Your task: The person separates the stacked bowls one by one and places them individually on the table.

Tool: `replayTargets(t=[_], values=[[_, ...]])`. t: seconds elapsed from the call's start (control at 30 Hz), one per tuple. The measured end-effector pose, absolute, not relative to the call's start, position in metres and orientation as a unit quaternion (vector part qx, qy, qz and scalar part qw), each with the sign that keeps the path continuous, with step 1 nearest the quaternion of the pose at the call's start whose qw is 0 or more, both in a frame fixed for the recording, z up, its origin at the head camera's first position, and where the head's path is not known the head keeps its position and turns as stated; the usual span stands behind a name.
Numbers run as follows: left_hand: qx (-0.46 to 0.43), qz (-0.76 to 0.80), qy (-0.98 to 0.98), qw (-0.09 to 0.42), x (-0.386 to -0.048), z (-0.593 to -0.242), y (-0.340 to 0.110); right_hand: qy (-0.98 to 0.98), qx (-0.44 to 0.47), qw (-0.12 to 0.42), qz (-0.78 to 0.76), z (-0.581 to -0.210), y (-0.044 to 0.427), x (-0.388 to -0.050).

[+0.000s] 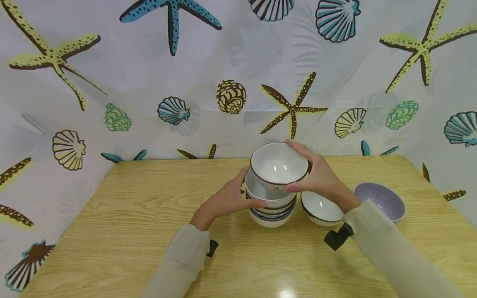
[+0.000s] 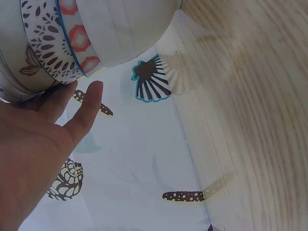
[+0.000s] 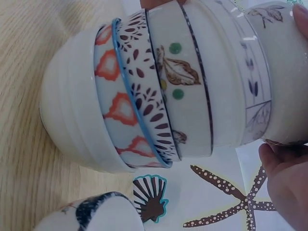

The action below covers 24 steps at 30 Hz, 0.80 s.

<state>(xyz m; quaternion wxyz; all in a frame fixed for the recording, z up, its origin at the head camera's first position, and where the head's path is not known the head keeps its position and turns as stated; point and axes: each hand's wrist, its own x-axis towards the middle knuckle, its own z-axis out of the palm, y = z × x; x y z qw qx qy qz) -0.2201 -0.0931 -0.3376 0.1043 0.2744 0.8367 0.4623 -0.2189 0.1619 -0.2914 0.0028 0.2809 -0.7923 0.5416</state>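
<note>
My right hand (image 1: 320, 176) holds a white bowl (image 1: 279, 163) with a dark rim, thumb on its near side and fingers at its far side. The bowl sits tilted over the top of a stack of bowls (image 1: 271, 219). Around the stack's left side lies my left hand (image 1: 231, 198), its thumb across the front. In the right wrist view, the stacked bowls (image 3: 127, 110) show red, brown, leaf and blue-grey patterns. My right fingertips (image 3: 269, 156) touch the upper bowl there. Part of my left hand (image 2: 43, 139) is hidden behind the bowls in the left wrist view.
Right of the stack stands another white bowl (image 1: 321, 209) with a dark rim, partly behind my right wrist. A purple bowl (image 1: 380, 200) is farther right. All stand on a wooden table (image 1: 149, 198), backed by a cloth (image 1: 208, 54) printed with shells and starfish.
</note>
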Motion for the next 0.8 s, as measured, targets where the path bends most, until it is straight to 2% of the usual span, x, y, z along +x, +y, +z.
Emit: replayTargets(t=[0.5,0.8], values=[[0.294,0.465,0.829,0.095,-0.221,-0.338,-0.093,-0.776,0.271,0.017,0.569,-0.277,0.179,-0.211],[0.295,0.463,0.831,0.091,-0.221,-0.338,-0.093,-0.784,0.266,0.044,0.56,-0.27,0.19,-0.207]])
